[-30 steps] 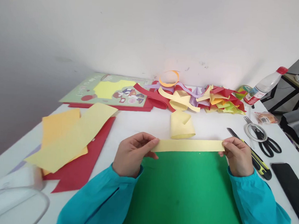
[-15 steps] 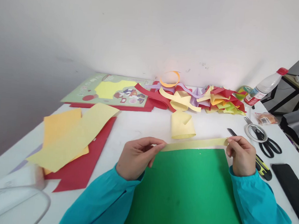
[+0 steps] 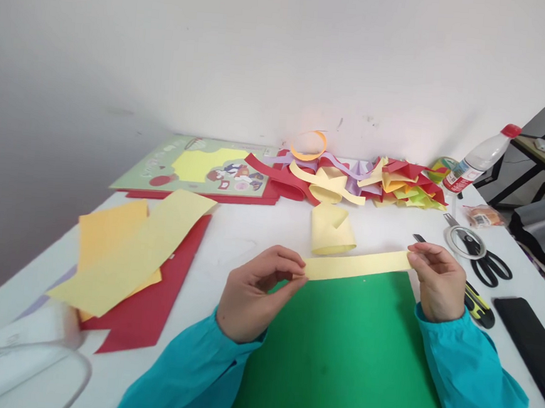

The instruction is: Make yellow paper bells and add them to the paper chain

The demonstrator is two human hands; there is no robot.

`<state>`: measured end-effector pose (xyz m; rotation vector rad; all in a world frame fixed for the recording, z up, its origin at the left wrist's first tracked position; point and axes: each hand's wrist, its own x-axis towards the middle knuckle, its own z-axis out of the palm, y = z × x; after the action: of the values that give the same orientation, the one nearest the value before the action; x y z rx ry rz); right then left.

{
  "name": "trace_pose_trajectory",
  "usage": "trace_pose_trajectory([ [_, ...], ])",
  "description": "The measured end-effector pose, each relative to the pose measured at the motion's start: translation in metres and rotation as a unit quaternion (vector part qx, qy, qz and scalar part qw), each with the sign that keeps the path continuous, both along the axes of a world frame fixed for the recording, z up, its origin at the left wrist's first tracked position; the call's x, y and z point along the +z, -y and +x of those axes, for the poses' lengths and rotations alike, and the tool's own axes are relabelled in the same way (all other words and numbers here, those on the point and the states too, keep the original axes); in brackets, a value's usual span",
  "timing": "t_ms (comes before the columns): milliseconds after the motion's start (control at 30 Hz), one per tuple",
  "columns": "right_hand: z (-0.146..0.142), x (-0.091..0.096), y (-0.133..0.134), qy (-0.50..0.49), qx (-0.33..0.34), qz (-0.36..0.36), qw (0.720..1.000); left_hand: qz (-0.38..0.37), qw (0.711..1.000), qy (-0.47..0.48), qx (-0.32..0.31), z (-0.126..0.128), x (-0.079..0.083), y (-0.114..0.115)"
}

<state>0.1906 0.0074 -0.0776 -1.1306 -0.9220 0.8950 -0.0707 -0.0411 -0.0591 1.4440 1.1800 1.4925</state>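
A pale yellow paper strip (image 3: pixel 357 265) stretches between both hands above the far edge of a green sheet (image 3: pixel 345 354). My left hand (image 3: pixel 258 294) pinches the strip's left end with thumb and fingertips. Its right end is pinched by my right hand (image 3: pixel 439 282). Both sleeves are teal. Just beyond the strip stands a curled pale yellow paper piece (image 3: pixel 331 230) on the white table (image 3: pixel 247 227).
Yellow, orange and red sheets (image 3: pixel 132 249) lie at left. A pile of coloured paper strips (image 3: pixel 350 178) and a sticker sheet (image 3: pixel 200 167) sit at the back. At right are a utility knife (image 3: pixel 475 301), scissors with a tape roll (image 3: pixel 476 248), a bottle (image 3: pixel 481 156) and a dark phone (image 3: pixel 532 344).
The strip tilted edge-on half a second ago and now faces up again. My left hand has shifted right and lifted; the strip's span between the hands is shorter.
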Motion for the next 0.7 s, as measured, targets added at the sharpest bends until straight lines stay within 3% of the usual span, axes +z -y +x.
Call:
trace_pose_trajectory([
  [100,0.004,-0.002,-0.001,0.043,0.025,-0.015,0.999,-0.041,0.999,0.002,-0.005,-0.004,0.002,-0.002],
  [300,0.011,-0.001,0.0,0.097,0.083,-0.053,0.99,-0.197,0.979,0.054,-0.018,-0.013,-0.005,-0.006],
  [433,0.016,0.003,0.004,0.006,0.107,-0.081,0.991,-0.246,0.965,0.086,-0.018,-0.016,-0.009,-0.009],
  [533,0.019,0.003,0.004,-0.097,0.163,-0.126,0.974,-0.25,0.96,0.126,-0.02,-0.013,-0.012,-0.012],
  [700,0.014,-0.007,0.004,-0.168,0.186,-0.132,0.959,-0.263,0.926,0.267,-0.034,0.006,-0.014,-0.009],
])
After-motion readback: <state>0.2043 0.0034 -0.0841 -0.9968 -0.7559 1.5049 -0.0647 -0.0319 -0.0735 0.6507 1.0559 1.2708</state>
